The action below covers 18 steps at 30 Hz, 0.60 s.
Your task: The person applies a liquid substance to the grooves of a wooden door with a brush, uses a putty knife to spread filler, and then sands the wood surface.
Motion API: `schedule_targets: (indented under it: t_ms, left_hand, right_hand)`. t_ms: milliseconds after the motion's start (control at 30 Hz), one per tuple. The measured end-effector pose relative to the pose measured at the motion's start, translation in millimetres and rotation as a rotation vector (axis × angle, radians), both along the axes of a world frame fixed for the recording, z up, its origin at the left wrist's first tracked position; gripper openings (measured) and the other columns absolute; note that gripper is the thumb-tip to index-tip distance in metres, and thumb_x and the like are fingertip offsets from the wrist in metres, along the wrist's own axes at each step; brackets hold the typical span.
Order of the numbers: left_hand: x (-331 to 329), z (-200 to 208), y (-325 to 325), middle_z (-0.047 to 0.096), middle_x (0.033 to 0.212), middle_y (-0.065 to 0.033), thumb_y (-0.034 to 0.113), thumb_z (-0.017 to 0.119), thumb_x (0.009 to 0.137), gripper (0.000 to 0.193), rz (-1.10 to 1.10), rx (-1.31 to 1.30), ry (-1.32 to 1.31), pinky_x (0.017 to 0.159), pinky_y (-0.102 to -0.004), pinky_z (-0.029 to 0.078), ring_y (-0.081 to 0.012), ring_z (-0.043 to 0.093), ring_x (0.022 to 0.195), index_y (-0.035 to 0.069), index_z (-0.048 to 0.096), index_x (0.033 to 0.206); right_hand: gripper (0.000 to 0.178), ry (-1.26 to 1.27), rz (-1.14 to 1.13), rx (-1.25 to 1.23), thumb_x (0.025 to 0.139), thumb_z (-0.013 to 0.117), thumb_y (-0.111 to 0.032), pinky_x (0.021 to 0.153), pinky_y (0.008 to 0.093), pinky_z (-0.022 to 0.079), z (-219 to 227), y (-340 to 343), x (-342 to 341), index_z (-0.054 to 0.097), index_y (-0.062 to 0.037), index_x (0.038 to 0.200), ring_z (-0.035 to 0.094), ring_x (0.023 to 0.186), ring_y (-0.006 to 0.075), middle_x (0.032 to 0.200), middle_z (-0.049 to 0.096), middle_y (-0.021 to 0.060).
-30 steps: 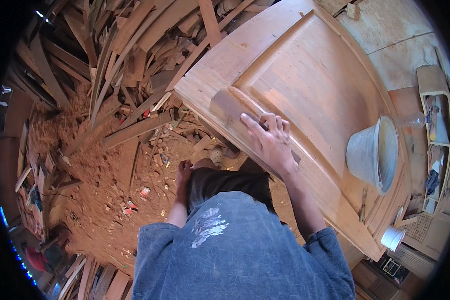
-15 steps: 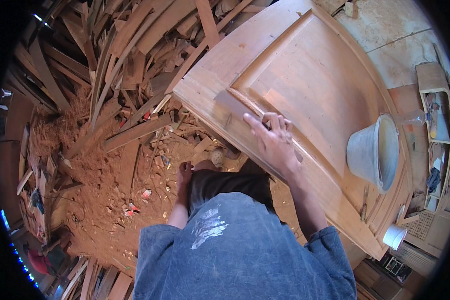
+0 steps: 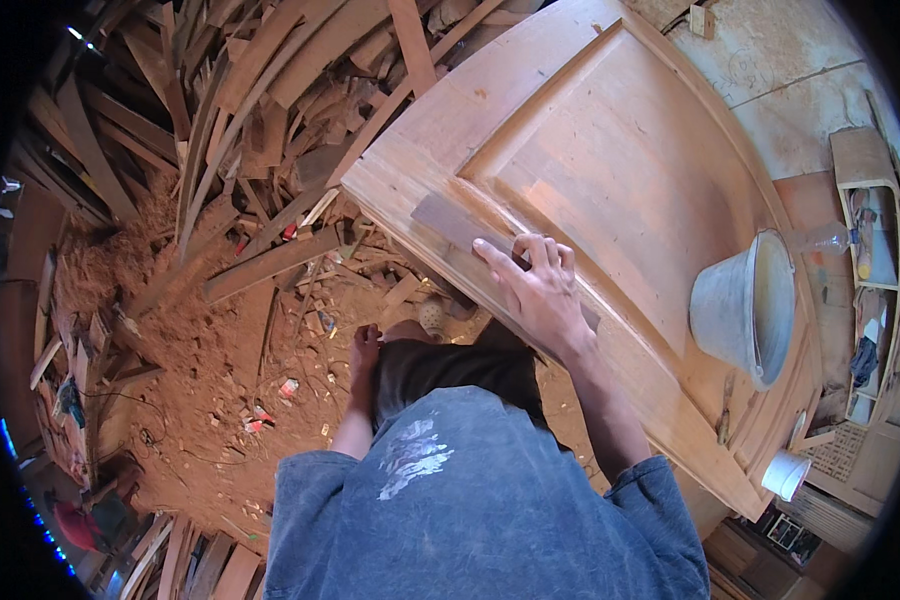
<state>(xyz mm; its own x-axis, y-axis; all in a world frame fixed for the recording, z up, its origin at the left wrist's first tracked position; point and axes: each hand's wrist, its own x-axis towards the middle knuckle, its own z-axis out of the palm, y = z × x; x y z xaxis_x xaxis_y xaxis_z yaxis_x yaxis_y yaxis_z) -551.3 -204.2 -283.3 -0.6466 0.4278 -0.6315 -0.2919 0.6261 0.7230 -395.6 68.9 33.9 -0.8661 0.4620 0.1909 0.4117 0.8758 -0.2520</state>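
Observation:
My right hand [image 3: 542, 295] presses a long, flat grey-brown strip of sandpaper [image 3: 438, 219] onto the border of a wooden door panel [image 3: 610, 190]. Its thumb stretches along the strip and the other fingers are curled. The strip lies beside the raised moulding [image 3: 515, 228] and sticks out on both sides of the hand. Near my knee, away from the door, my left hand [image 3: 367, 345] hangs with its fingers curled. A tiny pale thing shows at those fingertips, too small to name.
A grey bucket [image 3: 725, 310] stands on the door's right part, close to a brush-like stick [image 3: 726, 408]. A small white tub [image 3: 785, 474] sits at its lower right corner. Scrap wood [image 3: 260, 130] is heaped at the far left, above sawdust-covered ground [image 3: 195, 370]. Shelves [image 3: 875, 270] stand at right.
My right hand and the sandpaper have slid a little left and nearer the door's close edge. My left hand stays by my knee. The view has shifted slightly.

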Motion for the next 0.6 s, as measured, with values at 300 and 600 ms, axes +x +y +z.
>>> schedule_targets:
  t_ms: [300,600]
  left_hand:
    - [1.6,-8.8,-2.2,0.067,0.09,-0.0142,0.033,0.049,0.092,0.038,0.01,-0.005,0.024,0.068,-0.0323,0.049,-0.02,0.064,0.07,-0.003,0.058,0.104]
    - [-1.8,-4.2,-1.7,0.064,0.1,-0.0158,0.036,0.046,0.093,0.043,-0.029,-0.02,-0.034,0.071,-0.0328,0.05,-0.0214,0.065,0.079,-0.001,0.053,0.112]
  right_hand:
    - [0.04,0.001,0.014,0.0,0.084,0.059,-0.019,0.083,0.0372,0.034,-3.3,-3.3,1.7,0.056,-0.0261,0.124,0.046,0.092,0.0214,0.095,0.046,0.0069]
    - [0.04,-0.01,-0.008,0.013,0.084,0.059,-0.021,0.084,0.0369,0.034,-0.3,-3.7,-1.1,0.056,-0.0254,0.124,0.045,0.094,0.0215,0.095,0.046,0.006]
